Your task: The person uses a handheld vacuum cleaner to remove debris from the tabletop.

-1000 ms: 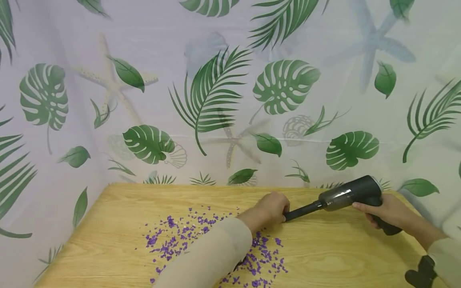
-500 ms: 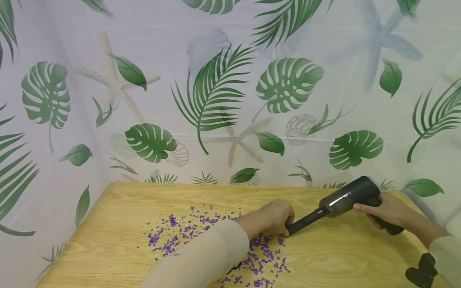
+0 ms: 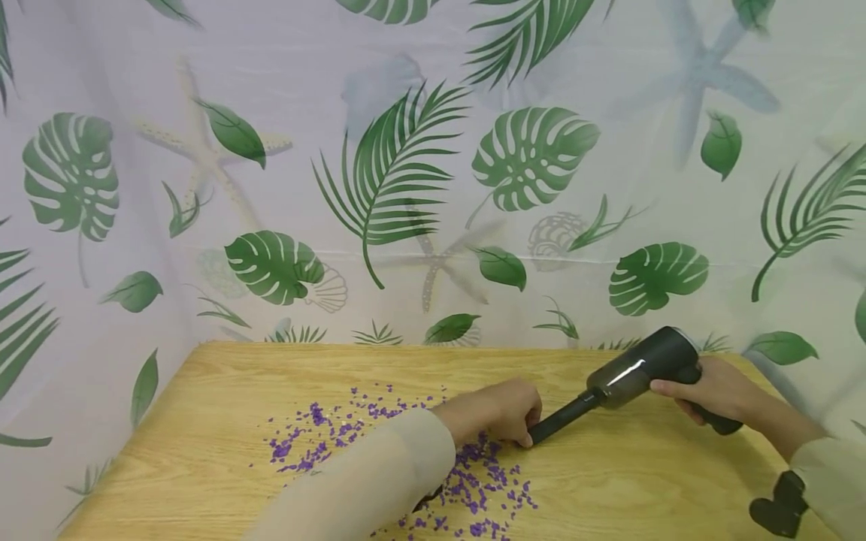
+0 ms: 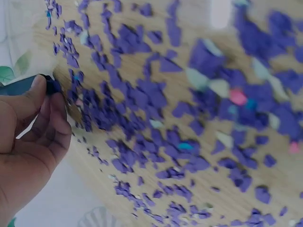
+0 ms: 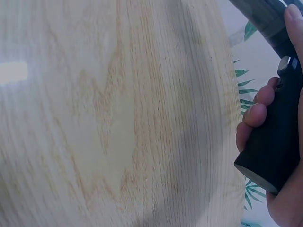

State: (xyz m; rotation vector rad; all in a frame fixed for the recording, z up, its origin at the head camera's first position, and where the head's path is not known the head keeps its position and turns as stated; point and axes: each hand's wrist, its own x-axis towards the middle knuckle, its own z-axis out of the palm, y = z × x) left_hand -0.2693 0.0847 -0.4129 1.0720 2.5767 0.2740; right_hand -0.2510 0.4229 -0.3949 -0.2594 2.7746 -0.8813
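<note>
A black handheld vacuum cleaner (image 3: 639, 370) with a clear dust cup slants over the right half of the wooden table. My right hand (image 3: 724, 394) grips its handle; in the right wrist view, curled fingers (image 5: 255, 115) wrap the black handle (image 5: 277, 137). At the other end, my left hand (image 3: 510, 412) pinches the tip of the narrow nozzle (image 3: 564, 418), just above the table. Small purple paper scraps (image 3: 483, 481) lie scattered under and around my left forearm. Close up, the left hand (image 4: 35, 137) holds the nozzle tip beside the scraps (image 4: 137, 97), a few pink, blue and whitish.
The wooden table (image 3: 643, 481) reaches back to a pale curtain (image 3: 419, 45) printed with green leaves and starfish. A black lobed piece (image 3: 778, 507) sits by my right sleeve. Part of the scraps is hidden behind my left sleeve (image 3: 365, 481).
The nozzle tip and my left hand have come down and nearer to me, toward the purple scraps. The right hand keeps its grip on the handle. The head view has shifted slightly.
</note>
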